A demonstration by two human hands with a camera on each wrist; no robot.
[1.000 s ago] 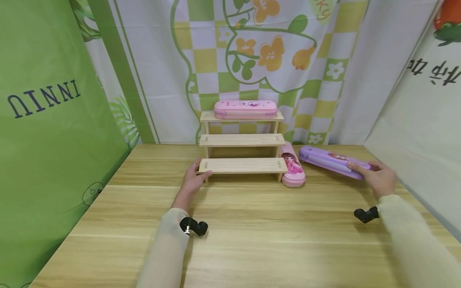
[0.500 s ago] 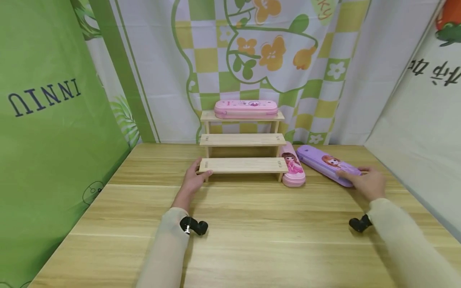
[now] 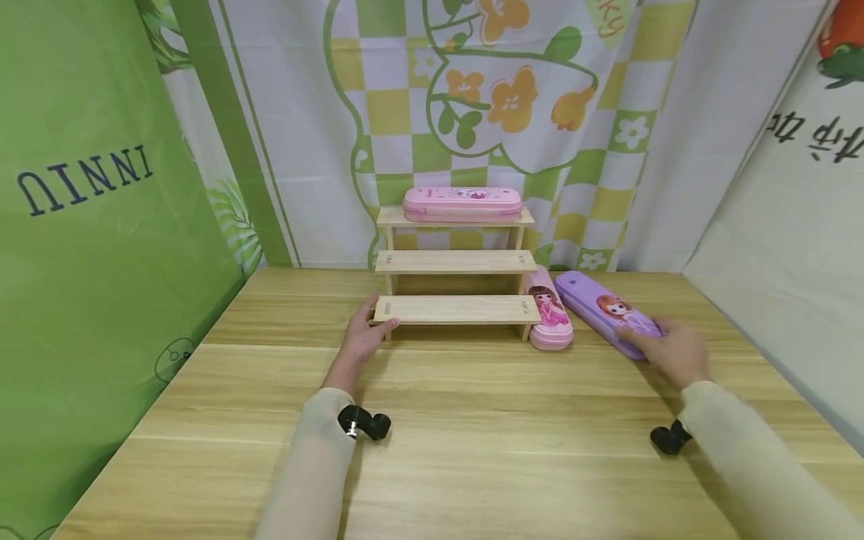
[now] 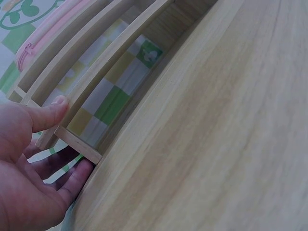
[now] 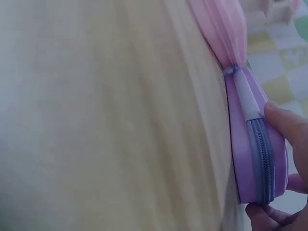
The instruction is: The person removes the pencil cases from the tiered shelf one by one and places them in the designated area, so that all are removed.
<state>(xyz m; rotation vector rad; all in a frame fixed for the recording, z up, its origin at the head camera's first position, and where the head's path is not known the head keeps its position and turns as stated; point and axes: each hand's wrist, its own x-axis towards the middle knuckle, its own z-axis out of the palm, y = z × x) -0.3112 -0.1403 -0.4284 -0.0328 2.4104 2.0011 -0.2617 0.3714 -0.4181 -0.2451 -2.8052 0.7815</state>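
A three-step wooden display stand (image 3: pixel 455 262) stands at the back of the table. My left hand (image 3: pixel 363 337) grips the left end of its lowest step, thumb over the front edge and fingers around the side, as the left wrist view shows. My right hand (image 3: pixel 678 354) holds the near end of a purple zippered pencil case (image 3: pixel 597 302) with a doll picture, its thumb on the lid side and fingers round the end. The case lies slanting, low at the tabletop. Left of it, a pink pencil case (image 3: pixel 551 319) with a doll in pink lies against the stand's right side.
Another pink pencil case (image 3: pixel 462 205) lies lengthwise on the stand's top step. The wooden table (image 3: pixel 486 450) reaches back to a patterned curtain (image 3: pixel 472 90). A green cloth (image 3: pixel 88 285) hangs on the left, a white one (image 3: pixel 790 247) on the right.
The purple pencil case's near end has swung left and toward me, and it now lies more nearly parallel to the pink case. My right hand moved with it; my left hand stayed put.
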